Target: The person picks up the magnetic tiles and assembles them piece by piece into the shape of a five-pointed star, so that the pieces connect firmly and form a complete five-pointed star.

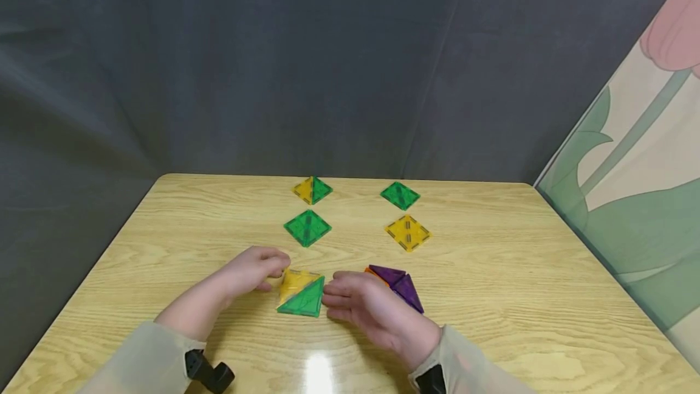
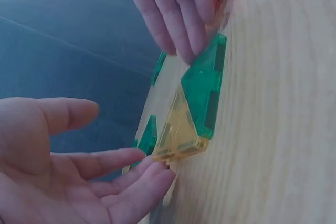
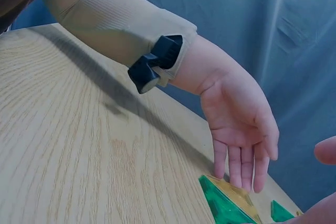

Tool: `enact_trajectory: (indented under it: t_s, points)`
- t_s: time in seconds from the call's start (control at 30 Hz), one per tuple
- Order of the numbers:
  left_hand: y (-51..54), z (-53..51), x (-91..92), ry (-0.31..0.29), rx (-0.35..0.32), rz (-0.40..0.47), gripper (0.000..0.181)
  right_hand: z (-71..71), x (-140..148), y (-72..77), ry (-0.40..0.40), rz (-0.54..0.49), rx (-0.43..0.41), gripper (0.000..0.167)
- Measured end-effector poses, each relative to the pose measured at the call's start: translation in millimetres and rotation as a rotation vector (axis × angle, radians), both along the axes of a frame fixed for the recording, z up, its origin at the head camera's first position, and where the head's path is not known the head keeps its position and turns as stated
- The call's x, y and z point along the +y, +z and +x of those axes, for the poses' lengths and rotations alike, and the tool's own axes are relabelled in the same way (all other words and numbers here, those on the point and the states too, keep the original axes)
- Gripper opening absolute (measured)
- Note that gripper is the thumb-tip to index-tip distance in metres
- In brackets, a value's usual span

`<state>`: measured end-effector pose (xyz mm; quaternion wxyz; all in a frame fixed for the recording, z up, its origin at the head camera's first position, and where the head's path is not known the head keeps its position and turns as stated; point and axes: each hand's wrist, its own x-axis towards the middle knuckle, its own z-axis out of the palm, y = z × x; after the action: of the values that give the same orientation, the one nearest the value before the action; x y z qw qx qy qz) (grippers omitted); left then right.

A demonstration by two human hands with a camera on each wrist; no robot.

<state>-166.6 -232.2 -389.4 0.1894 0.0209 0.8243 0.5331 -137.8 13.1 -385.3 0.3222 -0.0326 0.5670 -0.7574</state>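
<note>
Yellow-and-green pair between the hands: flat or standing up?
Flat. The head view shows the yellow triangle and green triangle face up; in the left wrist view they lie along the tabletop.

Lt-wood table [image 1: 519,284] — yel/grn tiles [image 1: 304,298], purple tiles [image 1: 408,290] to R, 4 diamonds [image 1: 306,227] behind

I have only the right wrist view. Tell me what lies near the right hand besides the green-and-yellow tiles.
Observer: In the head view, purple tiles show just beyond the right hand, which partly hides their group from that camera.
Operator: Now report what lies farther back, behind those.
Observer: The head view shows a yellow diamond there, with a green diamond behind it.
</note>
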Motion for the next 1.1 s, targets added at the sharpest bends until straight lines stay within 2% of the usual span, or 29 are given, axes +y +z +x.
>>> enact_trajectory:
  t_s: [0.1,0.3,0.53,0.73,0.93,1.1]
  points:
    - [-4.2,2.8,0.1,0.022,0.021,0.029,0.046,-0.7,-2,-1.6,-0.002,-0.005,0.000,0.078]
    - [-14.0,5.1,1.9,0.084,0.051,0.027,0.037,-0.6,-5,-4.0,-0.012,-0.013,-0.014,0.077]
    - [-18.4,7.6,1.1,0.144,-0.003,0.082,0.027,1.2,-5,-5.1,-0.013,-0.013,-0.016,0.070]
    - [-20.8,9.8,-4.6,0.168,-0.021,0.116,0.025,2.0,-5,-7.8,0.000,0.006,-0.005,0.063]
    - [-16.7,15.8,-9.3,0.159,-0.042,0.171,0.023,0.3,-6,-10.6,0.034,0.022,0.041,0.053]
    - [-0.9,24.4,-7.9,0.107,-0.028,0.308,0.026,1.8,3,-3.0,0.066,0.079,0.140,0.033]
